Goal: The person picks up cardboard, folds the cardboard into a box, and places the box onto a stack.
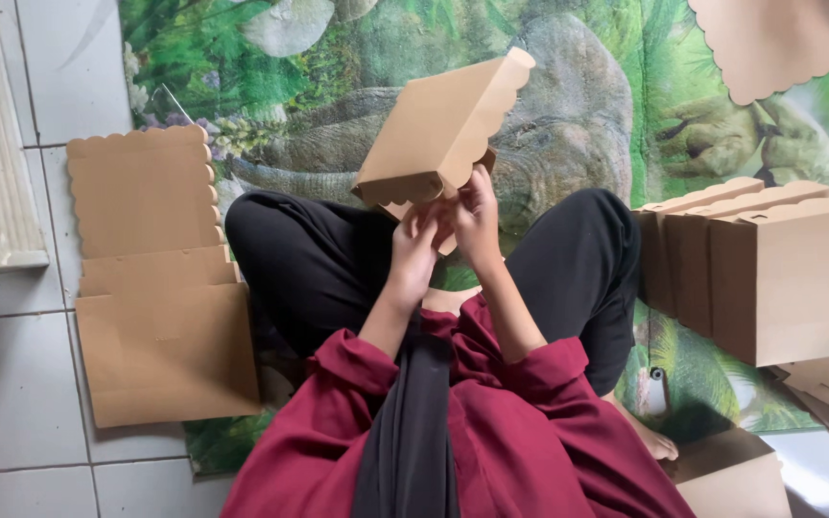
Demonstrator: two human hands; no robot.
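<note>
a green animal-print mat point(626, 86) is spread over the white tiled floor point(11, 403), and crossed legs in black trousers are seen on it. folded brown boxes point(769, 278) are stacked at the right, and a flat scalloped cardboard sheet point(155, 278) is laid at the left. a half-folded brown cardboard box point(438, 129) is held up above the lap, tilted. its lower corner is pinched by the left hand point(416, 245) and the right hand point(475, 216), fingers closed on the flaps.

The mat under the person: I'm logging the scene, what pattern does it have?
The mat shows a green jungle print with grey animals, seen best in the head view.
</note>
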